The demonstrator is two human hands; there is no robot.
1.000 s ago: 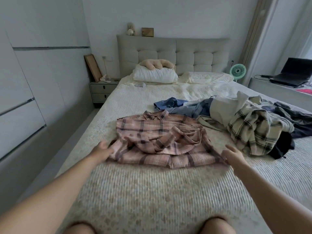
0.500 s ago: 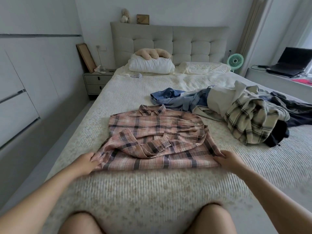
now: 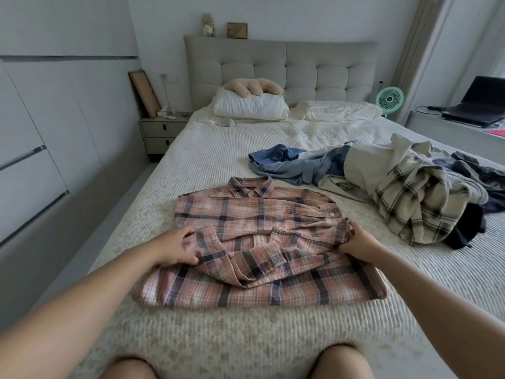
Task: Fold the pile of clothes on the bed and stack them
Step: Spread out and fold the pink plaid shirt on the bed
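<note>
Pale ribbed bed (image 3: 218,160): pink plaid shirt (image 3: 259,255) lies at centre, unfolded pile (image 3: 396,192) toward two o'clock. Left hand (image 3: 177,248) and right hand (image 3: 358,242) pinch its sides; I'd lift both evenly, keeping sleeves tucked while folding.

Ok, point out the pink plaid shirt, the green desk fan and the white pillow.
pink plaid shirt (image 3: 254,214): head view, on its chest panel.
green desk fan (image 3: 389,99): head view, on the grille centre.
white pillow (image 3: 250,106): head view, on its front face.

pink plaid shirt (image 3: 257,214), cream plaid shirt (image 3: 418,203)
</note>
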